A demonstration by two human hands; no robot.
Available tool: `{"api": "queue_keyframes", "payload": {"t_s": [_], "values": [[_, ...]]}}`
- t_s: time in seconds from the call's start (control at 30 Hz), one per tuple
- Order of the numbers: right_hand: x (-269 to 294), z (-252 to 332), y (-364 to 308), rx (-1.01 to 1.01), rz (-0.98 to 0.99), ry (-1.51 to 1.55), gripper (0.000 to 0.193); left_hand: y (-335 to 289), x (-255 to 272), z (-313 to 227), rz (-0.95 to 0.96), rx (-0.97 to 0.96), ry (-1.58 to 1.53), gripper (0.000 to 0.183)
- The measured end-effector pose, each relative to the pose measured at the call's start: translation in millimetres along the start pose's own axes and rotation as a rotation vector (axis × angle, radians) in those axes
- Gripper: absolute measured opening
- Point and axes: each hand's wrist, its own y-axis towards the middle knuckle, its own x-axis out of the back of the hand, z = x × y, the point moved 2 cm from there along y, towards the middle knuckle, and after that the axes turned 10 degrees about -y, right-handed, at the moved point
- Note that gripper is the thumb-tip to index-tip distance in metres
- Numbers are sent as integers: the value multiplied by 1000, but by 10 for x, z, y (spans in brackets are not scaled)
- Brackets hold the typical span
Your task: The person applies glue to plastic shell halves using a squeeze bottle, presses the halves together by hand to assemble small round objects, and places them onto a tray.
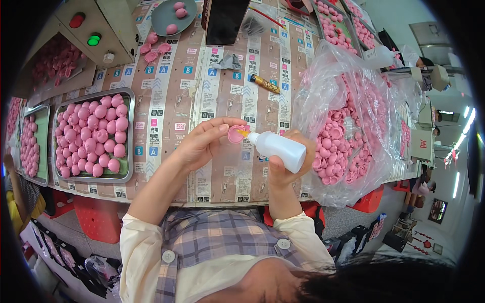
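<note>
Between the fingertips of my left hand [204,139] is a small pink plastic half shell [236,134], its hollow side showing. My right hand [288,169] is wrapped round a white squeeze bottle [283,151], tilted so its yellowish nozzle [244,133] meets or nearly meets the shell's rim. Whether any liquid comes out is too small to see. Right of my right hand lies a clear plastic bag [323,96] with many loose pink shell pieces [336,146]. To the left, a metal tray [130,131] holds many rounded pink pieces [91,131].
A grey plate [160,19] with pink balls stands at the far side, loose shells [150,49] beside it. A dark phone-like device [227,22] stands upright near a brown-yellow tube [265,84]. A machine with red and green buttons [93,39] occupies the far left.
</note>
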Motion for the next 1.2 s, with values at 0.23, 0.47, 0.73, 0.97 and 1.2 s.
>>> {"api": "queue_keyframes", "payload": {"t_s": [0.23,0.47,0.73,0.97,1.2], "values": [[-28,42,40,-32,-33,-72,54,-7,-1,0,-14,11,-10,36],[-7,10,59,-25,-113,-75,51,-4,20,11,-14,-9,-22,33],[-2,-13,21,-49,-103,-99,50,1,17,13,-4,-3,-12,32],[51,-14,38,-38,-128,-62,52,-8,20,-1,0,-13,-2,33],[29,-8,19,-49,-87,-115,52,-21,57,1,-27,-12,-19,32]]}}
